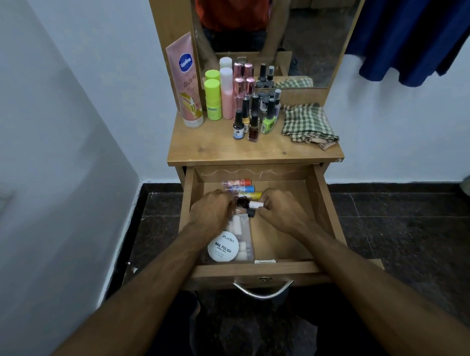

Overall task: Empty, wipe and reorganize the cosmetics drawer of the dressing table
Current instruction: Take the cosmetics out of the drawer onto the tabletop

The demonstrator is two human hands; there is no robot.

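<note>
Both arms reached forward into the open drawer (321, 213), forearms angled inward so the hands nearly met over its middle. The left hand (212, 214) lay knuckles-up with fingers curled down over a small bottle (242, 203) lying on its side; I could not tell whether it gripped the bottle or only rested on it. The right hand (279, 209) was curled too, fingertips pinching the bottle's white cap (255, 204).

At twelve o'clock from the hands, three little tubes (243, 189) lay side by side near the drawer's back wall. At six o'clock from the left hand sat a round white tin (223, 246) on a clear pouch (243, 233), just inside the front edge. The drawer's right half, at three o'clock from the right hand, was bare wood up to the side wall.

On the tabletop (215, 148) above, a pink tube (186, 81), tall bottles (226, 93) and nail polishes (256, 115) stood clustered toward the mirror (315, 33), with a checked cloth (308, 124) at their three o'clock near the right edge.
</note>
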